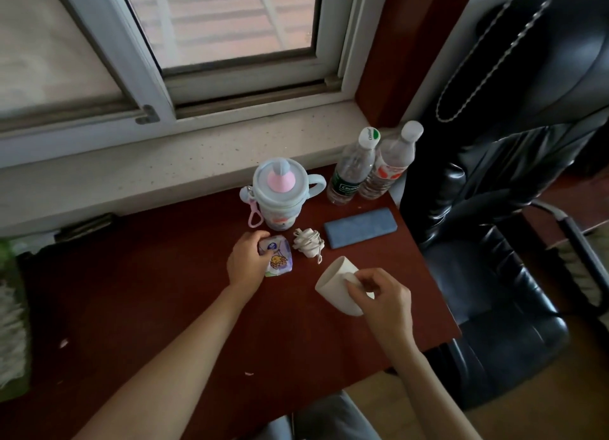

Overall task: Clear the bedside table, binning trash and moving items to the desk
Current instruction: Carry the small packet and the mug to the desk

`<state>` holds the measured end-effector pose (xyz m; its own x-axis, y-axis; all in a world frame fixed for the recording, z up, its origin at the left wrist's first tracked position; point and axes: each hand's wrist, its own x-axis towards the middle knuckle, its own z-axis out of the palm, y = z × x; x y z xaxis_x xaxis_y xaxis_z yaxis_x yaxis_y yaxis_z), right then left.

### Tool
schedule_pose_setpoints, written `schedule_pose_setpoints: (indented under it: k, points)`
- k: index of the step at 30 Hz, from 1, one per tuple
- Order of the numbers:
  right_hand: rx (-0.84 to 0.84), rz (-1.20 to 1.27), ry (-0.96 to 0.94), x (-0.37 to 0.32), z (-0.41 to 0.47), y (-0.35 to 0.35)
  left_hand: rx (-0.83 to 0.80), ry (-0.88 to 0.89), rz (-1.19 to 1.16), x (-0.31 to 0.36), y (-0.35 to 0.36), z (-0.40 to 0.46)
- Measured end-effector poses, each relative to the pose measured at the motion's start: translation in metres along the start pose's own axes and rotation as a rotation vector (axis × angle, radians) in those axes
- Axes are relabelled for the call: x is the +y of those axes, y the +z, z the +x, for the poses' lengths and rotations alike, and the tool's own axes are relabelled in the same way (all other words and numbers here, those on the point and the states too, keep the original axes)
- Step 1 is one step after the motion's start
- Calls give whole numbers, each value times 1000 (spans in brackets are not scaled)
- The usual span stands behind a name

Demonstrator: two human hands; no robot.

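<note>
the right hand is closed on a white cup, fingers pinched at its handle side; the cup is tilted, its open mouth turned up and to the left, and whether its base touches the dark red tabletop cannot be told. the left hand is wrapped around the left side of a small packet printed with a yellow cartoon figure on purple and white; the packet lies on the tabletop, fingers curled over its upper left corner.

just right of the packet sits a bundled white cable, and right of that a flat blue case lies at a slant. behind the packet stands a pale blue child's drinking bottle with a pink spout, side handles and a pink clip hanging at its left. two clear plastic bottles stand together at the far right corner, touching, one with a green label and one with a red and white label. a stone window sill runs along the back edge under a sliding window. a black leather chair stands just beside the tabletop's right edge. at the far left edge, something green and white is blurred.
</note>
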<state>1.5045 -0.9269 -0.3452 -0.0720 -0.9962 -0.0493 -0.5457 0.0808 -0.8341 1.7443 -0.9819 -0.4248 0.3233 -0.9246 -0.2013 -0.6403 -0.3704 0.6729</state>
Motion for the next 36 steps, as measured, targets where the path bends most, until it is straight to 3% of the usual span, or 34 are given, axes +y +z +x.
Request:
schedule_pose_setpoints:
  k: [9,21,25,36]
  points:
    - [-83,-14,-58,-13,12,21,68,68,104,-30,-24,-25]
    - [-259,15,-45,-56,21,87,109,-81,422,-112,-43,-130]
    - [-303,-8,-87,-74,27,113,111,-48,528,-125,-46,-145]
    - [-382,-20,-110,-109,68,180,112,-78,496,-130,-40,-152]
